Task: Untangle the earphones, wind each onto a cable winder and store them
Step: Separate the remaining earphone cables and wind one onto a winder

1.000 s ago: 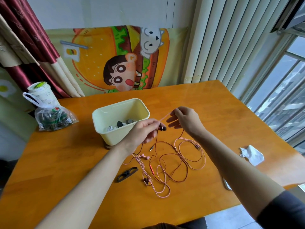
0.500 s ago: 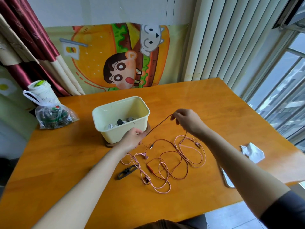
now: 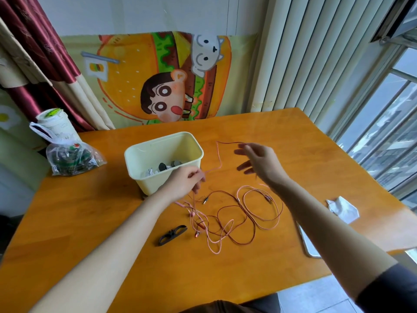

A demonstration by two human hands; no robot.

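Observation:
Tangled pink and dark red earphone cables (image 3: pixel 234 218) lie in loops on the orange table (image 3: pixel 90 222). My left hand (image 3: pixel 185 181) pinches a pink strand just right of the cream storage box (image 3: pixel 162 159). That strand arcs up to my right hand (image 3: pixel 257 162), which is raised above the table with fingers spread and blurred; the cable hangs over its fingertips. A black cable winder (image 3: pixel 172 234) lies on the table left of the tangle. Small dark and white items sit inside the box.
A clear plastic bag (image 3: pixel 72 158) and a white cup (image 3: pixel 55 125) stand at the table's far left. A crumpled white tissue (image 3: pixel 343 208) lies at the right, and a phone-like flat device (image 3: pixel 309 245) rests near the front right edge.
My right hand has lifted higher and spread its fingers, drawing the strand up into an arc. My left hand has stayed by the box.

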